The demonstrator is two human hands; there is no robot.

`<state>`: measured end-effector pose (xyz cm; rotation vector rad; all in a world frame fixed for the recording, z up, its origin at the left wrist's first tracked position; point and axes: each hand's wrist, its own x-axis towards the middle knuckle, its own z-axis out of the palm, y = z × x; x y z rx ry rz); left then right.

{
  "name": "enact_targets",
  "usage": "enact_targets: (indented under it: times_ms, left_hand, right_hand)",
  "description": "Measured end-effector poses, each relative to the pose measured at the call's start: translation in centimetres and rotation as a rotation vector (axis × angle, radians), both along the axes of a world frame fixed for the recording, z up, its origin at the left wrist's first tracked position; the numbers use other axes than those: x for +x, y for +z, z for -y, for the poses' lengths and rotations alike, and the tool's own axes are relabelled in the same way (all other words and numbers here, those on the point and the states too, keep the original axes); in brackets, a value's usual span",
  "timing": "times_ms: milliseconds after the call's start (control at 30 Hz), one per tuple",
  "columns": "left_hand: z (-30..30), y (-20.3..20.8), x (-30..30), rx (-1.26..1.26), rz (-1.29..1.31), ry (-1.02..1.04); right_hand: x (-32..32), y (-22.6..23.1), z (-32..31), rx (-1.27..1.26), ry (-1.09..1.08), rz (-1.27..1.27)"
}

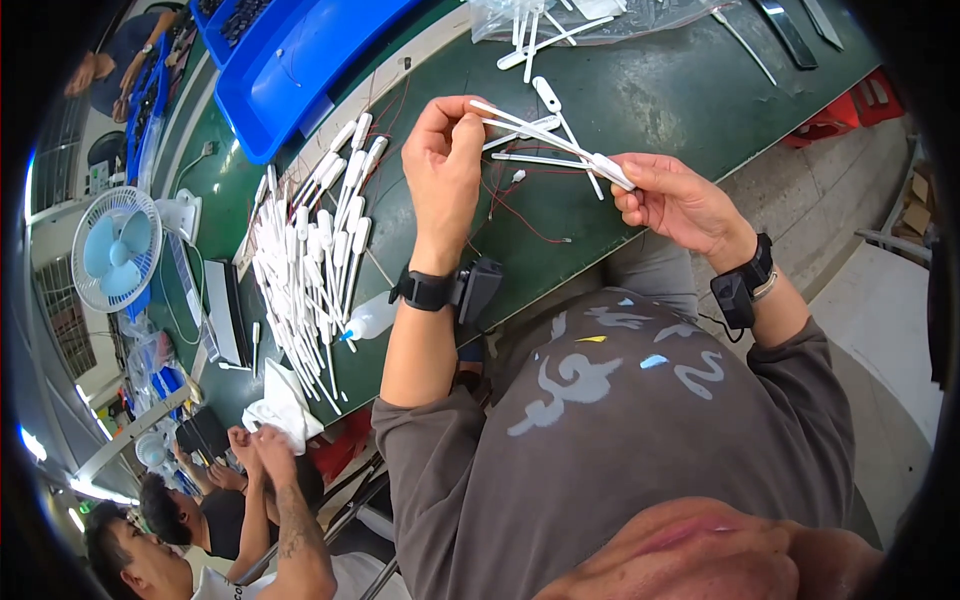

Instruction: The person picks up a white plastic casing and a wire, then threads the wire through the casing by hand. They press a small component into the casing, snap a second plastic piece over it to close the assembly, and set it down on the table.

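My right hand (668, 198) pinches the broad end of a white long-stemmed plastic piece (608, 170) above the green table. Its stem runs up and left to my left hand (446, 165), whose thumb and curled fingers close at the thin tip. Two thin white strips spread apart near that tip; whether they belong to one piece I cannot tell. Below the hands lie more loose white pieces, one with a holed end (546, 95). Thin red wires (535, 232) with a small white connector (519, 176) lie between my hands.
Left of my left arm is a large pile of white long-stemmed pieces (312, 250). Near it are a bottle with a blue tip (370, 318) and a white cloth (283, 405). A blue tray (300, 75), a plastic bag (650, 22) and a fan (118, 250) stand farther off. Co-workers sit lower left.
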<state>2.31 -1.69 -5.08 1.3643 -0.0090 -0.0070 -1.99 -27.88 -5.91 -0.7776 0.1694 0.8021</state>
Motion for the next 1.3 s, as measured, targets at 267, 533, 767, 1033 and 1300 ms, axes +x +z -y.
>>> enact_targets:
  times_ms: [267, 533, 767, 1033, 1300]
  left_hand:
    - [-1.4, -0.6, 0.7, 0.753, 0.597, -0.039]
    - [-0.3, 0.7, -0.8, 1.125, 0.975, 0.007]
    - [0.6, 0.3, -1.5, 1.275, 1.103, 0.018]
    - [0.8, 0.2, -1.9, 1.121, 0.992, -0.067]
    - [1.1, 2.2, -2.9, 0.884, 0.350, -0.127]
  right_hand:
    - [0.0, 0.2, 0.6, -0.041, 0.000, -0.021]
    - [0.1, -0.5, 1.7, -0.029, -0.036, -0.097]
    - [0.1, 0.2, 0.9, 0.007, -0.009, -0.080]
    - [0.0, -0.1, 1.0, 0.018, 0.006, -0.004]
    - [0.2, -0.2, 0.9, -0.111, 0.040, 0.078]
